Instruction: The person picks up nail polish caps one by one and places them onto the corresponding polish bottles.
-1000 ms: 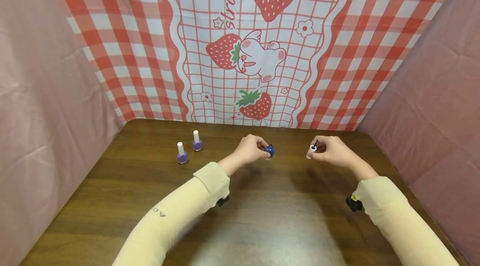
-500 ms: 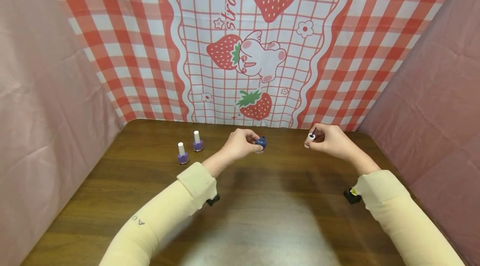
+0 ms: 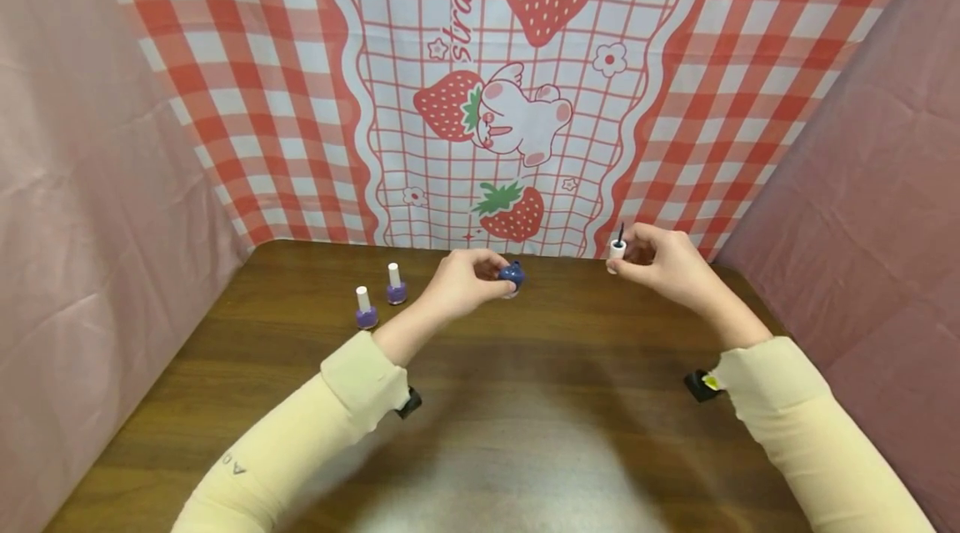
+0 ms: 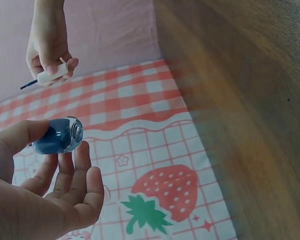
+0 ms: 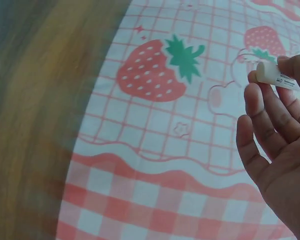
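1. Two hands, the left hand [image 3: 461,283] and the right hand [image 3: 675,262], are raised over the far part of the table [image 3: 525,399], well apart, each grasping something.
2. The left hand pinches a blue bottle [image 3: 511,275]: thumb on one side, fingertips on the other. The left wrist view shows its remaining fingers loosely bent, away from the glass.
3. The blue bottle is uncapped, held above the table with its short dark neck upward, slightly tilted, its clear base toward the tabletop.
4. The right hand pinches a white cap [image 3: 617,252] between thumb and fingertips, its other fingers curved and a little spread. A thin dark brush [image 3: 621,233] points up from the cap. In the right wrist view the cap carries print too small to read.
5. Left of the left hand, a nearer purple bottle [image 3: 366,316] and a farther purple bottle [image 3: 396,292] stand upright on the table, near each other, each with a white top; the nearer one is slightly further left.
6. Both arms wear pale yellow sleeves [image 3: 795,408] with turned-back cuffs.
7. Beyond the far edge hangs a red-and-white checked cloth [image 3: 285,99] with strawberries; pink fabric [image 3: 97,183] hangs left and right.
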Demonstrator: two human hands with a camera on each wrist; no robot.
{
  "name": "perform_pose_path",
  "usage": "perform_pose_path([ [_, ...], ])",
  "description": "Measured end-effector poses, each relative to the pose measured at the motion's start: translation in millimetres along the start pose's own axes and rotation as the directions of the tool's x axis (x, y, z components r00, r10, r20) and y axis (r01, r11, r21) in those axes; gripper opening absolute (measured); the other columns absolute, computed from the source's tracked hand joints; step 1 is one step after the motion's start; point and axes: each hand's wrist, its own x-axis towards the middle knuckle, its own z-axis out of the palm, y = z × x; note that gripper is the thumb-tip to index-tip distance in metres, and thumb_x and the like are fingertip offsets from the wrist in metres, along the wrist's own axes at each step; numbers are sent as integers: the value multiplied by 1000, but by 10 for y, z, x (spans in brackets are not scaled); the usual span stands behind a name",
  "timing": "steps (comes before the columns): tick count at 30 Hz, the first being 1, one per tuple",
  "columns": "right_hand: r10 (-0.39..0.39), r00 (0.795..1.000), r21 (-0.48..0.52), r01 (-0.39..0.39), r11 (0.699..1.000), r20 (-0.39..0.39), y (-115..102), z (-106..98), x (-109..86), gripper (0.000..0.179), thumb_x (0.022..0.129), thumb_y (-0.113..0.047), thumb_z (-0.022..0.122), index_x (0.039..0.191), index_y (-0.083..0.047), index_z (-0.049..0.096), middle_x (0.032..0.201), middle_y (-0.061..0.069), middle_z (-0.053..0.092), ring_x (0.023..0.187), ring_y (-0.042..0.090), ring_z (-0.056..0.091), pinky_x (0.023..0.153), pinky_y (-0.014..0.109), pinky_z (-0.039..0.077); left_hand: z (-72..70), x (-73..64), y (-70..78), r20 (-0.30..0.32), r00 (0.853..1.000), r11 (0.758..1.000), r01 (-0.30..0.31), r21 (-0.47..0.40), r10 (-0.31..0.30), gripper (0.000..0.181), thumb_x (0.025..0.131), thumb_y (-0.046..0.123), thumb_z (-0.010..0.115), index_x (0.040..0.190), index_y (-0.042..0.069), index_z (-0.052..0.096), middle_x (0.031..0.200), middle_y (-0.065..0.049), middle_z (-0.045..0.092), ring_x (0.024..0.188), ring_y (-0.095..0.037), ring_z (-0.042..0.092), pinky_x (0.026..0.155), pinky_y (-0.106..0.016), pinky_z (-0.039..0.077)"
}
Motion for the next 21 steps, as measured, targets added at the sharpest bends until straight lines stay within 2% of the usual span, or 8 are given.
perform_pose_path([
  [4, -53, 996, 14, 55, 998, -74, -98, -21, 17, 18, 82, -18, 74, 90, -9, 61, 74, 1, 66, 62, 6, 58, 52, 20, 46, -48, -76, 20, -27, 1000, 1000, -6, 7, 6, 24, 81, 23, 75, 101, 13, 67, 93, 0, 68, 89, -15, 62, 74, -30, 52],
  [11, -100, 982, 34, 106, 994, -158, -289, -36, 22, 19, 80, -14, 76, 95, -7, 67, 76, 2, 67, 68, 2, 57, 59, 14, 46, -126, -222, 14, -66, 998, 1000, -9, -13, 8, 23, 82, 24, 74, 101, 14, 67, 93, 0, 68, 88, -15, 63, 73, -30, 53],
  [16, -132, 971, 17, 138, 990, -199, -424, -46, 15, 19, 78, -13, 77, 95, -9, 69, 74, -1, 67, 67, 1, 56, 59, 14, 44, -166, -319, -1, -75, 997, 999, -21, -36, 19, 22, 82, 21, 74, 101, 12, 67, 91, -2, 68, 84, -15, 63, 71, -29, 52],
  [21, -131, 971, 42, 143, 989, -202, -542, -64, -9, 20, 78, -13, 77, 97, -9, 70, 74, -4, 65, 66, 3, 54, 57, 13, 43, -205, -413, 0, -68, 997, 998, -35, -43, 32, 22, 82, 20, 74, 102, 12, 67, 91, -2, 69, 82, -14, 62, 71, -28, 51],
])
